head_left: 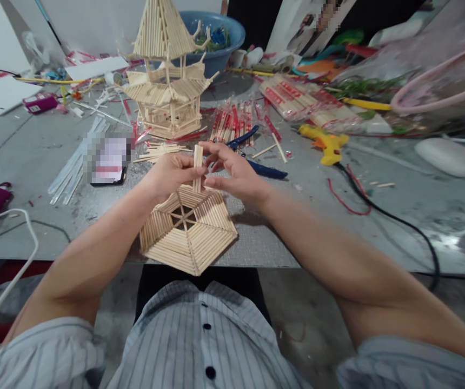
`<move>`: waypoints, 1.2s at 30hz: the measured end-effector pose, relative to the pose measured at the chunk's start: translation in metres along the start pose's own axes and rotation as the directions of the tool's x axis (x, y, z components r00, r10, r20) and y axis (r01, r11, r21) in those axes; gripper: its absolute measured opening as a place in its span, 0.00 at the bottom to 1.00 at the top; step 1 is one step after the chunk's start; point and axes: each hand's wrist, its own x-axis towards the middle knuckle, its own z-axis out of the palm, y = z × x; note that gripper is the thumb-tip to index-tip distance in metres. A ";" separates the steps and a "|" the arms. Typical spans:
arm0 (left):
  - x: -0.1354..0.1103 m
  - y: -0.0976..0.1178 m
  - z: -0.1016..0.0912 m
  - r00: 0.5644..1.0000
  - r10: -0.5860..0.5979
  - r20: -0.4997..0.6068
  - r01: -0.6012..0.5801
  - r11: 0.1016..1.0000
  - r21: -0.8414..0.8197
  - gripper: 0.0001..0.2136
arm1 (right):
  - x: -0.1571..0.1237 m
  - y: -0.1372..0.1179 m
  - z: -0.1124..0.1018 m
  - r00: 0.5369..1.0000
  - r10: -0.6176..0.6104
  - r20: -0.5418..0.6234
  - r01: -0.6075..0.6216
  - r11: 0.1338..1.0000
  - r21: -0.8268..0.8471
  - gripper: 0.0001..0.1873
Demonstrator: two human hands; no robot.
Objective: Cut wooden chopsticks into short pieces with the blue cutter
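My left hand (175,168) pinches a short flat bundle of wooden sticks (197,162) between thumb and fingers, holding it upright. On the bundle's other side is my right hand (234,173), its fingers curved, with the index fingertip at the top of the sticks and the thumb by their lower right edge. Just below both hands lies a six-sided stick roof panel (204,243), with spokes crossing a hexagonal hole in its middle. It overhangs the table's front edge a little. Behind the hands are loose sticks (161,152) and blue-handled pliers (267,170).
A stick pagoda model (170,81) stands at the back, before a blue basin (232,35). A phone (111,159) and clear glue sticks (76,156) lie left. Wrapped chopstick packs (293,97), a yellow glue gun (325,143) with its black cord, and a white mouse-shaped object (451,156) are right.
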 end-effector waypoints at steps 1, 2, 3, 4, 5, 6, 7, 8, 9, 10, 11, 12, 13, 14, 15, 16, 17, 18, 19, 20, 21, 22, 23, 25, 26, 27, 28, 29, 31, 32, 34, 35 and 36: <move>0.000 0.000 0.000 1.000 0.004 0.025 -0.005 0.999 0.049 0.10 | 0.000 -0.002 0.001 0.999 0.036 -0.017 -0.035 0.998 0.052 0.38; -0.001 0.000 -0.001 0.999 0.006 0.048 -0.011 0.996 0.094 0.10 | 0.001 -0.004 0.002 0.997 0.072 -0.030 -0.069 0.993 0.100 0.34; -0.001 -0.001 -0.001 0.998 0.010 0.066 -0.019 0.991 0.134 0.11 | 0.001 -0.006 0.003 0.993 0.106 -0.042 -0.099 0.985 0.142 0.30; -0.001 -0.002 -0.002 0.997 0.016 0.081 -0.030 0.985 0.172 0.11 | 0.001 -0.008 0.004 0.990 0.134 -0.052 -0.123 0.976 0.179 0.27; -0.001 -0.003 -0.002 0.995 0.023 0.094 -0.042 0.978 0.205 0.11 | 0.001 -0.010 0.005 0.986 0.154 -0.057 -0.139 0.968 0.209 0.24; -0.001 -0.003 -0.003 0.994 0.033 0.104 -0.057 0.970 0.234 0.10 | 0.001 -0.012 0.007 0.984 0.169 -0.062 -0.151 0.961 0.232 0.22; -0.001 -0.004 -0.003 0.993 0.042 0.111 -0.070 0.963 0.261 0.11 | 0.002 -0.013 0.007 0.981 0.181 -0.068 -0.159 0.955 0.249 0.20; -0.001 -0.004 -0.004 0.992 0.050 0.112 -0.081 0.955 0.287 0.11 | 0.002 -0.014 0.008 0.979 0.191 -0.072 -0.166 0.951 0.260 0.18; -0.001 -0.003 -0.004 0.992 0.056 0.112 -0.089 0.947 0.310 0.11 | 0.002 -0.016 0.008 0.977 0.197 -0.076 -0.171 0.948 0.268 0.17; -0.001 -0.003 -0.003 0.992 0.063 0.107 -0.096 0.940 0.329 0.11 | 0.002 -0.017 0.008 0.976 0.202 -0.079 -0.174 0.946 0.272 0.16; -0.002 -0.002 -0.003 0.992 0.068 0.103 -0.099 0.934 0.344 0.11 | 0.001 -0.018 0.009 0.975 0.206 -0.085 -0.176 0.945 0.275 0.16; -0.002 -0.001 -0.002 0.993 0.072 0.098 -0.102 0.929 0.355 0.11 | 0.001 -0.019 0.009 0.973 0.210 -0.091 -0.178 0.944 0.277 0.16; -0.003 -0.001 -0.001 0.993 0.076 0.092 -0.105 0.927 0.359 0.11 | 0.001 -0.020 0.009 0.972 0.215 -0.096 -0.182 0.944 0.276 0.16; -0.003 0.000 0.000 0.993 0.080 0.088 -0.106 0.927 0.359 0.11 | 0.001 -0.020 0.010 0.971 0.219 -0.098 -0.185 0.944 0.273 0.16; -0.004 0.000 0.001 0.993 0.080 0.085 -0.105 0.929 0.355 0.11 | 0.001 -0.021 0.010 0.970 0.222 -0.099 -0.189 0.944 0.269 0.15; -0.004 0.000 0.001 0.994 0.076 0.084 -0.101 0.933 0.346 0.11 | 0.000 -0.021 0.010 0.969 0.224 -0.101 -0.190 0.945 0.267 0.15; -0.003 -0.001 0.000 0.994 0.071 0.082 -0.094 0.939 0.331 0.11 | 0.001 -0.020 0.010 0.969 0.223 -0.110 -0.187 0.945 0.269 0.15; -0.002 -0.001 -0.002 0.995 0.069 0.073 -0.088 0.946 0.313 0.10 | 0.001 -0.019 0.010 0.967 0.221 -0.127 -0.180 0.945 0.275 0.15; 0.000 -0.002 -0.005 0.996 0.073 0.054 -0.085 0.952 0.294 0.10 | 0.001 -0.017 0.008 0.964 0.218 -0.153 -0.169 0.944 0.284 0.15; 0.003 -0.003 -0.011 0.996 0.086 0.018 -0.088 0.956 0.279 0.09 | 0.002 -0.015 0.007 0.958 0.218 -0.187 -0.157 0.942 0.295 0.15; 0.006 -0.005 -0.017 0.993 0.112 -0.033 -0.098 0.957 0.274 0.08 | 0.003 -0.013 0.005 0.949 0.221 -0.223 -0.146 0.940 0.308 0.15; 0.009 -0.006 -0.024 0.985 0.147 -0.095 -0.114 0.951 0.287 0.06 | 0.004 -0.011 0.002 0.939 0.228 -0.258 -0.139 0.937 0.322 0.15; 0.013 -0.008 -0.031 0.967 0.185 -0.173 -0.123 0.940 0.318 0.06 | 0.005 -0.008 0.000 0.928 0.238 -0.287 -0.135 0.933 0.334 0.15; 0.019 -0.011 -0.044 0.938 0.217 -0.272 -0.100 0.917 0.387 0.07 | 0.007 -0.005 -0.003 0.910 0.265 -0.319 -0.145 0.924 0.355 0.15; 0.021 -0.012 -0.047 0.938 0.206 -0.279 -0.082 0.913 0.400 0.08 | 0.007 -0.005 -0.004 0.903 0.280 -0.327 -0.154 0.919 0.363 0.15; 0.022 -0.014 -0.049 0.942 0.196 -0.273 -0.070 0.908 0.413 0.08 | 0.008 -0.005 -0.004 0.897 0.292 -0.332 -0.162 0.915 0.369 0.15; 0.023 -0.014 -0.049 0.949 0.184 -0.255 -0.062 0.904 0.422 0.08 | 0.008 -0.005 -0.003 0.893 0.301 -0.335 -0.167 0.912 0.373 0.15; 0.023 -0.015 -0.047 0.957 0.175 -0.232 -0.061 0.901 0.430 0.08 | 0.008 -0.006 -0.002 0.890 0.307 -0.337 -0.171 0.910 0.377 0.14; 0.020 -0.014 -0.039 0.970 0.158 -0.185 -0.062 0.894 0.443 0.09 | 0.007 -0.009 0.001 0.892 0.306 -0.334 -0.170 0.910 0.379 0.14; 0.018 -0.013 -0.035 0.977 0.148 -0.156 -0.065 0.894 0.444 0.10 | 0.007 -0.010 0.003 0.895 0.302 -0.328 -0.168 0.910 0.378 0.14; 0.014 -0.012 -0.026 0.987 0.132 -0.088 -0.080 0.894 0.440 0.12 | 0.006 -0.012 0.006 0.903 0.299 -0.309 -0.173 0.911 0.375 0.12; 0.013 -0.011 -0.022 0.991 0.129 -0.048 -0.094 0.890 0.445 0.13 | 0.005 -0.012 0.007 0.907 0.301 -0.295 -0.181 0.911 0.372 0.12; 0.011 -0.010 -0.019 0.991 0.132 -0.009 -0.113 0.881 0.459 0.14 | 0.005 -0.013 0.008 0.911 0.304 -0.279 -0.191 0.910 0.368 0.11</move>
